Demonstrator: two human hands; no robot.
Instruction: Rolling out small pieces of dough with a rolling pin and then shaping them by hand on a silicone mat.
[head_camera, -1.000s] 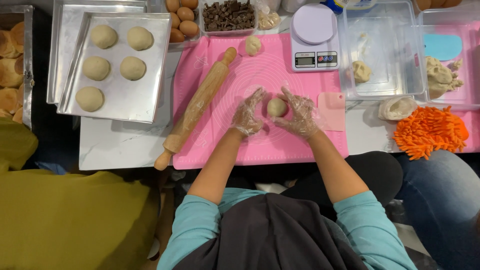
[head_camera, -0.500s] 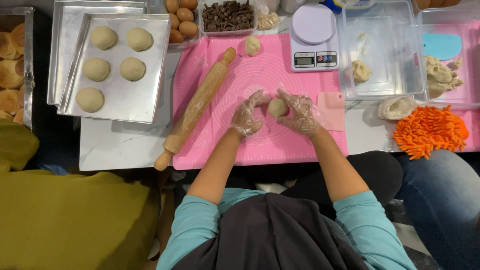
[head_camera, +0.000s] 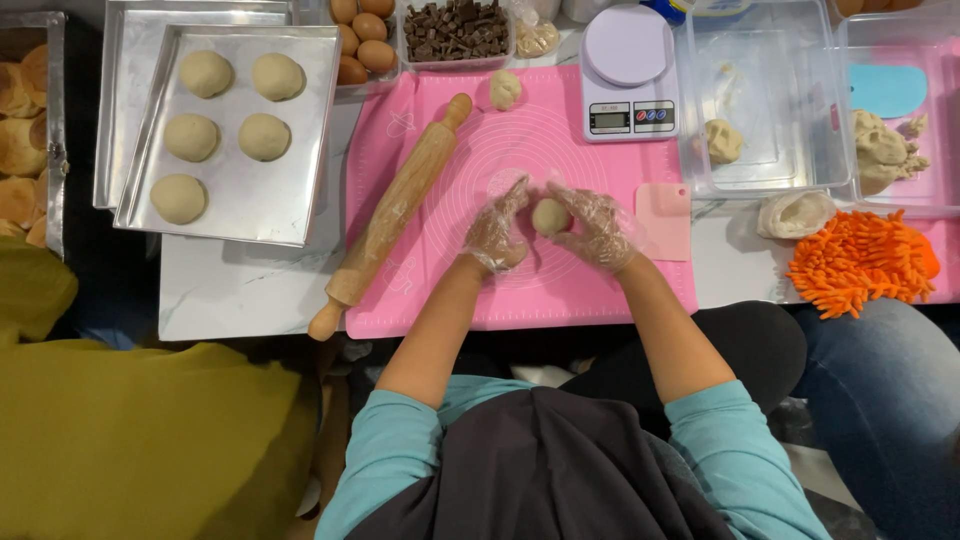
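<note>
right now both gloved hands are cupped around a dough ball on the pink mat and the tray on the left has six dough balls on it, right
Not quite: the metal tray holds five dough balls, not six, as the head view shows. The rest stands: the left hand and right hand, both in clear gloves, cup a dough ball over the pink mat.
</note>
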